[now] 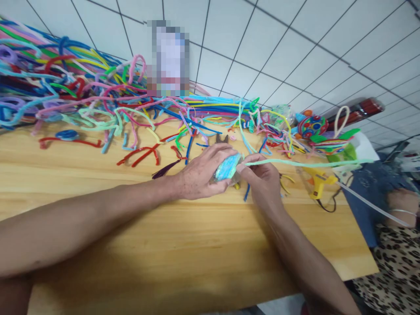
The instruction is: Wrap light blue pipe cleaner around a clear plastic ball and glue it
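Note:
My left hand (205,173) is wrapped round a small rounded piece (227,167) covered in blue and light green pipe cleaner; most of it hides under my fingers. At its right edge my right hand (264,175) pinches a long mint-green pipe cleaner (305,164) between thumb and forefinger. The free length of that pipe cleaner stretches far to the right. Dark plier tips (222,138) show just behind my left hand. A dark purple tassel (166,169) lies near my left wrist.
A heap of coloured pipe cleaners (75,83) covers the table's back left. Red pieces (141,156) lie in front. On the right are a yellow glue gun (318,181) and a colourful round ornament (312,127). A person in leopard print (390,262) sits at the right edge.

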{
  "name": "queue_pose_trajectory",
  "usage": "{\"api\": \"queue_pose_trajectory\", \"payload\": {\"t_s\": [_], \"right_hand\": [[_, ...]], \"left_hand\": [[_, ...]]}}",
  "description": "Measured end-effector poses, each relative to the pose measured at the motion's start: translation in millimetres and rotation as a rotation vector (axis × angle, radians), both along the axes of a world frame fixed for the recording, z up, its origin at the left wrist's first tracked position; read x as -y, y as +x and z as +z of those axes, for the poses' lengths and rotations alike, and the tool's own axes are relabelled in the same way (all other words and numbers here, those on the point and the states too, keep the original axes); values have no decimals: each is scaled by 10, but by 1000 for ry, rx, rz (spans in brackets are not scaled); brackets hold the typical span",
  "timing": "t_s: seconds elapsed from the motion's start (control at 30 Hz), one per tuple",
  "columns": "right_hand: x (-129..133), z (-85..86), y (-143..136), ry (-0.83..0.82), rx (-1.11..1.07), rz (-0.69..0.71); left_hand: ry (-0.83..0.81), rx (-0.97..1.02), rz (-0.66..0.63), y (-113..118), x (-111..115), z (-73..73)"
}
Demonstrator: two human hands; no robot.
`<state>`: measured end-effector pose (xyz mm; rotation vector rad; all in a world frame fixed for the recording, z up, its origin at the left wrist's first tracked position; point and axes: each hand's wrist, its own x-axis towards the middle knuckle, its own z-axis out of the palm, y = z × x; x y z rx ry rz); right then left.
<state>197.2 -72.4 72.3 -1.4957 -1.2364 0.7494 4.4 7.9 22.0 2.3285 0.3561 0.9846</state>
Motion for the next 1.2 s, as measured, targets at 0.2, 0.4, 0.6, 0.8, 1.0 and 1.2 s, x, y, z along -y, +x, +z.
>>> {"api": "queue_pose_trajectory", "payload": {"t_s": [0.2,0.4,0.6,0.8,1.0,1.2], "right_hand": [[-3,14,-6,-1,25,7],[0,27,-31,-4,39,-3],[11,47,-38,17,60,-9],[1,45,-43,33,73,1],[0,38,-49,50,88,0],[7,39,-64,60,121,4]], "left_hand": [[-16,-7,-1,1,1,-6],[2,32,-19,5,-11,-46],[14,27,-33,-13,-22,-46],[4,-2,-45,-35,-29,-25],[0,5,-48,-45,-26,-8],[-18,24,-69,-56,-21,18]]}}
